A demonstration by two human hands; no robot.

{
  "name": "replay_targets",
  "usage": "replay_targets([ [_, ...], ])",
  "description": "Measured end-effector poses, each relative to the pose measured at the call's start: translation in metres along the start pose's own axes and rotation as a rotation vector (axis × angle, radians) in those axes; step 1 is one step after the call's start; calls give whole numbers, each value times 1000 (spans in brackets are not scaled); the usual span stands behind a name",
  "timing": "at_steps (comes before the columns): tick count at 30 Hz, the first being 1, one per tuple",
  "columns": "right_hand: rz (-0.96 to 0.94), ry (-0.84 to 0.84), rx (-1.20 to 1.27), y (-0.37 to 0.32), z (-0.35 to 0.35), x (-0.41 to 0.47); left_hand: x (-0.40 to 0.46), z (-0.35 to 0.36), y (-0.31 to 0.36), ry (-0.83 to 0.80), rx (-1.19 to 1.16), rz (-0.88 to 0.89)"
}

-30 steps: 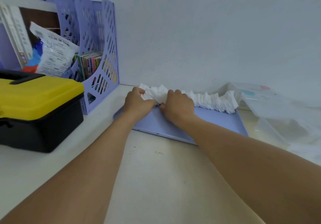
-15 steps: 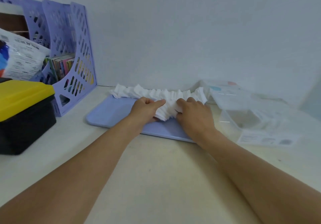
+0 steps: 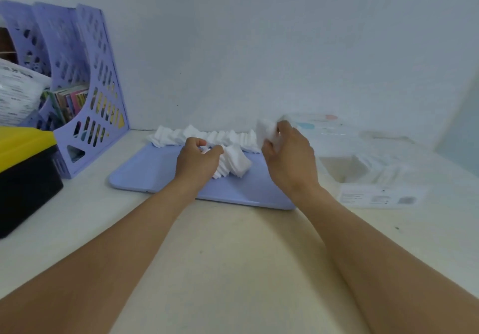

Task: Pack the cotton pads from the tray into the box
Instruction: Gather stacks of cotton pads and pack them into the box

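Head view: the right hand (image 3: 287, 157) is raised above the right end of the lilac tray (image 3: 145, 175), its fingers curled round a small stack of white cotton pads (image 3: 267, 130). The left hand (image 3: 198, 161) rests low on the tray, fingers curled and pinching the end of a slumped bunch of pads (image 3: 234, 164). A longer row of pads (image 3: 204, 136) lies along the tray's far edge by the wall. Right of the tray stands the clear plastic box (image 3: 363, 167), lid up, on the cream bench (image 3: 233, 256). At left, a lilac file rack (image 3: 77, 87) and a yellow-lidded black case (image 3: 23, 167).
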State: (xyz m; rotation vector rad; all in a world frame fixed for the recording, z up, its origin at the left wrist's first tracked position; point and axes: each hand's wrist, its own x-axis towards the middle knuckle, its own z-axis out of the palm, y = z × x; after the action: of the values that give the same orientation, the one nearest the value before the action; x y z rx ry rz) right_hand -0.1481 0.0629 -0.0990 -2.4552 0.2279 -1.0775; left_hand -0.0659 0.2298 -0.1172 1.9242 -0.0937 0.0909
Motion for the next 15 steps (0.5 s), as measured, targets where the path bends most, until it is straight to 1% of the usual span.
replay_targets([
  [1,66,13,177,-3,-4,2,-3,0,0,68,69,85],
  [2,174,-15,401,-7,-9,3,-8,0,2,150,116,209],
  [3,311,-79,661,-11,-14,5,-15,-1,7,216,121,344],
  [4,453,-176,919,-14,-19,7,-22,-1,13,228,60,438],
  [5,564,-279,1140,-15,-23,7,-28,0,21,169,-76,451],
  [6,627,-357,1276,-16,-28,8,-36,1,31,57,-257,385],
  [8,653,-421,1374,-16,-33,8,-50,6,44,-227,-569,168],
  [9,648,-423,1387,-15,-35,8,-55,8,47,-335,-637,104],
  [10,641,-412,1382,-14,-36,8,-58,9,46,-395,-651,82],
  [12,630,-389,1340,-11,-39,9,-59,10,40,-436,-660,82],
  [15,617,-371,1257,-7,-41,11,-56,9,34,-417,-660,68],
])
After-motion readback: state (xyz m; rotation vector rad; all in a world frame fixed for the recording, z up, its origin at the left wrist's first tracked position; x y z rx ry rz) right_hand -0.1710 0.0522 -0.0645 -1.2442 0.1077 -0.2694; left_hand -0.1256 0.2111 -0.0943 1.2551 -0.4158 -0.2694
